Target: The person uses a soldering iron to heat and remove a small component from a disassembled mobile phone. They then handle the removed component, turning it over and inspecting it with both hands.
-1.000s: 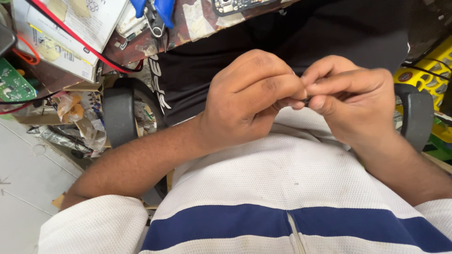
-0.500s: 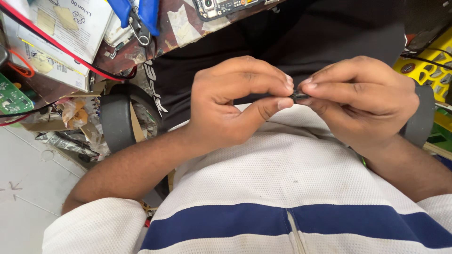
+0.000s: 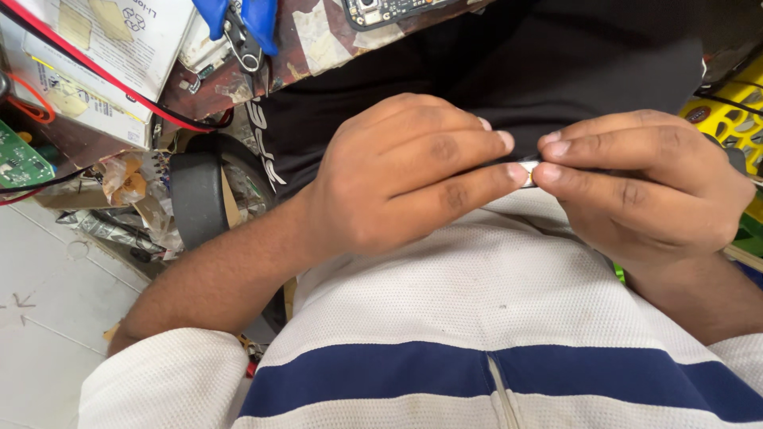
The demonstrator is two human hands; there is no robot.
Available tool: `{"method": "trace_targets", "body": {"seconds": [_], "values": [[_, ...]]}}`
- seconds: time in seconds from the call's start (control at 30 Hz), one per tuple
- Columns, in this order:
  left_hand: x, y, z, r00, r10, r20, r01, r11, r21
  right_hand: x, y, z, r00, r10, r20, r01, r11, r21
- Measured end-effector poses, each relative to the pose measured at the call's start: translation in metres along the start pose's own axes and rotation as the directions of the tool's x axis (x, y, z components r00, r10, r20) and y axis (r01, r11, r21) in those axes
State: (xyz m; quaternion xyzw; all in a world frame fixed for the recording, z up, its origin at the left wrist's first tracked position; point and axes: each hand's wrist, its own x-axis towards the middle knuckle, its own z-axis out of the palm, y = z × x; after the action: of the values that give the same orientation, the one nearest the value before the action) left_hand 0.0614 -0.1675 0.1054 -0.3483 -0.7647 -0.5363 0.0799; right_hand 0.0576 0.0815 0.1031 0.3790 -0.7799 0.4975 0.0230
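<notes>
A small silvery metal part (image 3: 528,173) is pinched between the fingertips of both hands, held close over the person's lap, against a white shirt with a blue stripe (image 3: 445,373). The left hand (image 3: 397,179) grips its left end with thumb and fingers closed on it; the right hand (image 3: 644,187) grasps the right end the same way, so little of the part shows.

Beyond the hands, at the far edge, runs a worn brown table (image 3: 318,40) patched with tape. On it lie blue-handled pliers (image 3: 242,24) and, further right, a bare circuit board (image 3: 389,9). At the far left stand white cardboard boxes (image 3: 119,40) with printed labels, crossed by a red wire (image 3: 103,79). A green circuit board (image 3: 20,159) sits at the left edge, above a pale tiled floor (image 3: 48,318). A yellow plastic crate (image 3: 731,119) shows at the right.
</notes>
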Motion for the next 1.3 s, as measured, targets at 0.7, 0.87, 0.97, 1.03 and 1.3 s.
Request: {"method": "trace_targets", "body": {"seconds": [0.7, 0.87, 0.97, 1.03, 1.3], "values": [[-0.005, 0.006, 0.016, 0.984, -0.177, -0.023, 0.176, 0.984, -0.026, -0.004, -0.005, 0.006, 0.981, 0.178, 0.074, -0.178, 0.984, -0.009], [-0.006, 0.005, 0.020, 0.969, -0.242, -0.040, 0.240, 0.969, -0.051, -0.005, -0.006, 0.006, 0.976, 0.200, 0.089, -0.194, 0.979, -0.065], [-0.008, 0.003, 0.021, 0.967, -0.254, -0.031, 0.253, 0.966, -0.051, -0.005, -0.006, 0.007, 0.974, 0.207, 0.096, -0.200, 0.977, -0.074], [-0.009, 0.002, 0.021, 0.969, -0.246, -0.021, 0.245, 0.969, -0.018, -0.004, -0.006, 0.008, 0.976, 0.191, 0.105, -0.184, 0.981, -0.068], [-0.008, 0.005, 0.016, 0.976, -0.215, 0.014, 0.215, 0.976, 0.047, 0.003, 0.003, 0.009, 0.985, 0.079, 0.151, -0.093, 0.992, 0.088]]}}
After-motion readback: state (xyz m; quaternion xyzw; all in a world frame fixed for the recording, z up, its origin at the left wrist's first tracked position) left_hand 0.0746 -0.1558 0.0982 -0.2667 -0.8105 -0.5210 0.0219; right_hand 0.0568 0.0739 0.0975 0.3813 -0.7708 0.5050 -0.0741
